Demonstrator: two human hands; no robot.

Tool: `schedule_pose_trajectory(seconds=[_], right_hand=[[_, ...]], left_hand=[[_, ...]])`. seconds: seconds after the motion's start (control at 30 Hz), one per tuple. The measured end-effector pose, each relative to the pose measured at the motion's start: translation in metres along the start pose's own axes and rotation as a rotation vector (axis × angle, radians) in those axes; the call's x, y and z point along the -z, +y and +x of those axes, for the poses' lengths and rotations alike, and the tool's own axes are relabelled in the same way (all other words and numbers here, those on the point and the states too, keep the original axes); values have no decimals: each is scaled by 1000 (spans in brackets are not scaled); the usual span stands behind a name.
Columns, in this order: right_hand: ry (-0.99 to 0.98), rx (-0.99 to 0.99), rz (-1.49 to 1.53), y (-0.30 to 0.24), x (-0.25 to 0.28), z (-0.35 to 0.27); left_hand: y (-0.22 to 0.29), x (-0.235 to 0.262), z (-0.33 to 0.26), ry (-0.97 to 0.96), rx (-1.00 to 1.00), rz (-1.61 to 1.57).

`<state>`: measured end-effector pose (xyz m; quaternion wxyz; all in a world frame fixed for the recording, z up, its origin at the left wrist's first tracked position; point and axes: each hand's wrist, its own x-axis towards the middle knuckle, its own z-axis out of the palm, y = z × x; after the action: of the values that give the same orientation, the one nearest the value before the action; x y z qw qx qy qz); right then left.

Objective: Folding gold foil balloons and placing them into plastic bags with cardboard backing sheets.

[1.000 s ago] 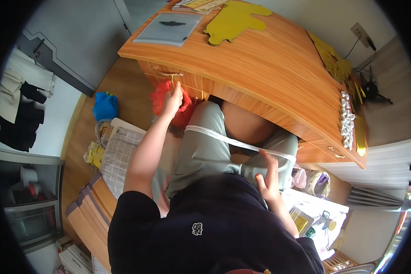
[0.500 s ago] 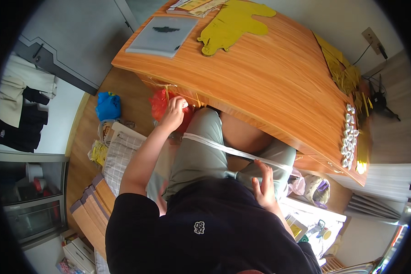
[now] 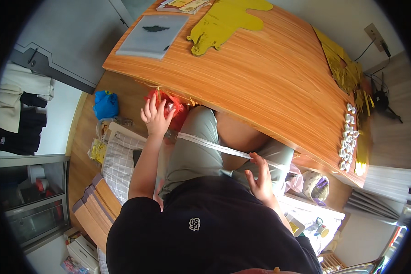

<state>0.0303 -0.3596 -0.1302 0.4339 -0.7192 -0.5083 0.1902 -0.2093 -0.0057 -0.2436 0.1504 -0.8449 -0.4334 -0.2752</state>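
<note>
I sit at a wooden table (image 3: 269, 77) with my knees under its edge. My left hand (image 3: 155, 116) is raised beside the table's near edge, fingers spread, touching a red plastic bag (image 3: 171, 107) that hangs there. A white strip (image 3: 214, 146) lies stretched across my lap over the grey-green trousers. My right hand (image 3: 260, 180) rests on my right thigh with its fingers on the strip's right part; whether it grips the strip is unclear.
On the table lie a grey sheet (image 3: 153, 34), a yellow cut-out (image 3: 223, 20), yellow foil pieces (image 3: 342, 64) and a row of small white items (image 3: 349, 137). A blue bag (image 3: 106, 104) and checked cloth (image 3: 118, 162) lie on the floor at left. Cluttered bags sit at right.
My head has tilted, so the table fills more of the view. My left hand stays at the red bag and has opened its fingers; the right hand stays on the strip.
</note>
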Motion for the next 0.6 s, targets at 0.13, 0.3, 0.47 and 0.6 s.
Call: schedule_pose_trajectory(seconds=[0.13, 0.3, 0.47, 0.6], right_hand=[[30, 147, -150, 15, 22, -8], [133, -85, -9, 15, 72, -22], [241, 282, -343, -21, 177, 3], [282, 145, -451, -22, 253, 75]], left_hand=[[0, 18, -1, 71, 59, -281], [43, 68, 38, 575, -42, -762], [124, 226, 129, 349, -248, -1299], [179, 300, 167, -116, -556, -1882]])
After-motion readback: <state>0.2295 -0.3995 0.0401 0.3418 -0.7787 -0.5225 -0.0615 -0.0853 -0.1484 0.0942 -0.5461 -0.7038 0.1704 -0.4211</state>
